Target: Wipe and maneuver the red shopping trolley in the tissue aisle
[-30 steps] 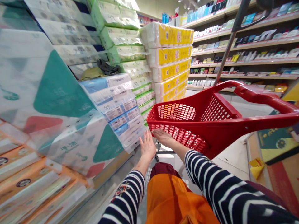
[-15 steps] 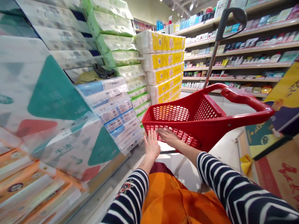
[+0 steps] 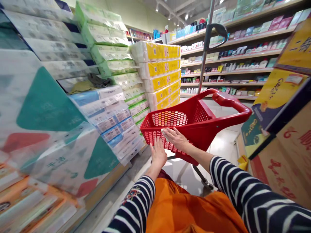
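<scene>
A red shopping cart with a perforated plastic basket stands in front of me, its handle toward the right. My left hand is open, fingers stretched out and palm facing the basket's near side; whether it touches cannot be told. My right hand lies flat against that same side, just below the rim. Under its fingertips shows a scrap of white, apparently a tissue, mostly covered by the fingers.
Wrapped paper packs rise on the left, with green packs and yellow-fronted packs behind. Product shelves line the back. Cartons stand at right. A metal pole with a dark handle rises behind the cart.
The cart now sits further left in view and looks turned, with a leg and wheel showing. My right hand has moved slightly up toward the rim. My left hand stays nearly in place.
</scene>
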The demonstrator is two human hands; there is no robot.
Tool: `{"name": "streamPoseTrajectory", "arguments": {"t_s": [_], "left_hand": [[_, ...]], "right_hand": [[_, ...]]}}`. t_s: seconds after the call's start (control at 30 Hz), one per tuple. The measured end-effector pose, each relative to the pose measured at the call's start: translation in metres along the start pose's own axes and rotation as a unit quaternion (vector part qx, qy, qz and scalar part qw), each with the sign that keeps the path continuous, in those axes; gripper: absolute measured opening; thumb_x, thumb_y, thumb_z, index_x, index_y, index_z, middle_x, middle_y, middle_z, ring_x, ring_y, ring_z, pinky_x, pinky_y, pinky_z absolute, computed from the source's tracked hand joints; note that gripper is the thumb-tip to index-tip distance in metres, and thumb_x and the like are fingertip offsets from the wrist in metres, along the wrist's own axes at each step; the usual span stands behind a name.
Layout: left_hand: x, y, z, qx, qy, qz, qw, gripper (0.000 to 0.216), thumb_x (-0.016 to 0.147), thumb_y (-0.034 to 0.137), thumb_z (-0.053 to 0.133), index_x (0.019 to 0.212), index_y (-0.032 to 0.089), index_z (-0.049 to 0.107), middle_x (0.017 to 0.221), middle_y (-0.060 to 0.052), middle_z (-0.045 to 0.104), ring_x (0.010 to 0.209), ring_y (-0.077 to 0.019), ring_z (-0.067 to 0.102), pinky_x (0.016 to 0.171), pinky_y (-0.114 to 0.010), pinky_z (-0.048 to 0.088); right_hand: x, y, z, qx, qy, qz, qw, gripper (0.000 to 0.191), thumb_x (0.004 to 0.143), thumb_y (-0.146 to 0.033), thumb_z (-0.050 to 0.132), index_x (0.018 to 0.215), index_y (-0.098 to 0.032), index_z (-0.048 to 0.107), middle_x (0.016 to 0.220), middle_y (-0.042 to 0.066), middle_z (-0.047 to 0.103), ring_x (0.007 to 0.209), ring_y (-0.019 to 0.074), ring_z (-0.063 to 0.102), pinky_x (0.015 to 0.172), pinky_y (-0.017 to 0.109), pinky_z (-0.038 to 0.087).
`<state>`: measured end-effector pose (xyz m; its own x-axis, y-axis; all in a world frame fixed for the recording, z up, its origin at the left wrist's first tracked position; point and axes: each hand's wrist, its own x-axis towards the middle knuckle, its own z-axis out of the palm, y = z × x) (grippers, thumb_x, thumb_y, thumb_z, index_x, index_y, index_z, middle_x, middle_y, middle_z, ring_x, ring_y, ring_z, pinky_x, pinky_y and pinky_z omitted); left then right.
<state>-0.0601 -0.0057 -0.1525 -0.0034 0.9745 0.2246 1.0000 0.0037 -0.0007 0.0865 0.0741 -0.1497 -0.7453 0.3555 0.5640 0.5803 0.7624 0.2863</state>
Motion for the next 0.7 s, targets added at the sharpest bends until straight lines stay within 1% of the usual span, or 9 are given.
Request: {"name": "streamPoseTrajectory", "arguments": {"t_s": [0.13, 0.2, 0.23, 0.3, 0.37, 0.43, 0.5, 0.6, 0.7], "left_hand": [[0.001, 0.003, -0.004, 0.005, 0.013, 0.028, 0.999, 0.077, 0.071, 0.018, 0.044, 0.143, 0.006, 0.018, 0.152, -0.014, 0.012, 0.140, -0.0255, 0.009, 0.111, -0.052, 0.010], [0.009, 0.002, -0.009, 0.008, 0.018, 0.034, 0.999, 0.075, 0.073, 0.019, 0.043, 0.143, 0.007, 0.018, 0.152, -0.014, 0.013, 0.140, -0.0254, 0.008, 0.111, -0.052, 0.010], [0.015, 0.002, -0.013, 0.008, 0.022, 0.031, 0.999, 0.074, 0.074, 0.019, 0.042, 0.143, 0.007, 0.018, 0.152, -0.014, 0.012, 0.140, -0.0254, 0.008, 0.111, -0.052, 0.011], [0.031, 0.000, -0.023, 0.008, 0.029, 0.017, 0.999, 0.072, 0.076, 0.020, 0.041, 0.143, 0.007, 0.017, 0.152, -0.013, 0.011, 0.140, -0.0253, 0.007, 0.111, -0.052, 0.011], [0.050, -0.003, -0.032, 0.011, 0.029, 0.004, 1.000, 0.073, 0.076, 0.021, 0.041, 0.143, 0.007, 0.016, 0.152, -0.012, 0.009, 0.140, -0.0247, 0.007, 0.111, -0.052, 0.011], [0.066, -0.006, -0.037, 0.011, 0.000, 0.006, 1.000, 0.073, 0.076, 0.023, 0.042, 0.143, 0.009, 0.018, 0.152, -0.012, 0.012, 0.140, -0.0254, 0.008, 0.110, -0.054, 0.013], [0.077, -0.008, -0.038, 0.013, -0.035, 0.016, 0.999, 0.071, 0.076, 0.024, 0.042, 0.143, 0.011, 0.021, 0.151, -0.012, 0.018, 0.139, -0.0260, 0.012, 0.109, -0.056, 0.014], [0.077, -0.010, -0.034, 0.026, -0.029, 0.029, 0.999, 0.069, 0.077, 0.025, 0.041, 0.142, 0.013, 0.022, 0.150, -0.012, 0.024, 0.139, -0.0250, 0.014, 0.110, -0.056, 0.013], [0.066, -0.004, -0.033, 0.029, -0.011, 0.044, 0.999, 0.070, 0.077, 0.025, 0.040, 0.143, 0.010, 0.019, 0.149, -0.013, 0.025, 0.139, -0.0252, 0.015, 0.109, -0.057, 0.011]], "right_hand": [[-0.025, -0.006, 0.015, 0.023, -0.078, -0.008, 0.997, 0.042, 0.088, -0.012, 0.041, 0.130, -0.015, 0.048, 0.130, 0.008, 0.053, 0.126, 0.0218, 0.042, 0.107, 0.043, 0.030], [-0.030, -0.012, 0.012, 0.030, -0.096, -0.009, 0.995, 0.041, 0.088, -0.013, 0.042, 0.128, -0.015, 0.049, 0.128, 0.009, 0.055, 0.125, 0.0223, 0.043, 0.107, 0.044, 0.030], [-0.028, -0.013, 0.004, 0.027, -0.090, -0.001, 0.996, 0.042, 0.088, -0.012, 0.042, 0.129, -0.016, 0.049, 0.130, 0.009, 0.054, 0.126, 0.0229, 0.041, 0.107, 0.045, 0.029], [-0.019, -0.007, -0.021, 0.005, -0.055, 0.043, 0.998, 0.047, 0.088, -0.010, 0.039, 0.134, -0.019, 0.043, 0.137, 0.008, 0.046, 0.132, 0.0240, 0.033, 0.109, 0.048, 0.023], [-0.010, 0.007, -0.053, -0.035, -0.011, 0.128, 0.991, 0.050, 0.088, -0.008, 0.035, 0.137, -0.020, 0.039, 0.142, 0.007, 0.039, 0.135, 0.0243, 0.026, 0.110, 0.050, 0.018], [-0.009, 0.026, -0.085, -0.070, 0.005, 0.201, 0.977, 0.049, 0.089, -0.008, 0.033, 0.136, -0.019, 0.041, 0.142, 0.008, 0.038, 0.134, 0.0257, 0.027, 0.110, 0.051, 0.017], [-0.020, 0.044, -0.110, -0.092, 0.000, 0.242, 0.966, 0.048, 0.089, -0.007, 0.031, 0.134, -0.019, 0.043, 0.142, 0.009, 0.039, 0.133, 0.0270, 0.029, 0.109, 0.054, 0.017], [-0.044, 0.061, -0.132, -0.107, -0.013, 0.261, 0.959, 0.048, 0.089, -0.008, 0.031, 0.134, -0.020, 0.043, 0.142, 0.008, 0.039, 0.133, 0.0264, 0.029, 0.108, 0.054, 0.015], [-0.061, 0.067, -0.140, -0.120, -0.022, 0.281, 0.952, 0.046, 0.090, -0.010, 0.030, 0.134, -0.019, 0.042, 0.142, 0.008, 0.039, 0.134, 0.0259, 0.027, 0.108, 0.054, 0.014]]}}
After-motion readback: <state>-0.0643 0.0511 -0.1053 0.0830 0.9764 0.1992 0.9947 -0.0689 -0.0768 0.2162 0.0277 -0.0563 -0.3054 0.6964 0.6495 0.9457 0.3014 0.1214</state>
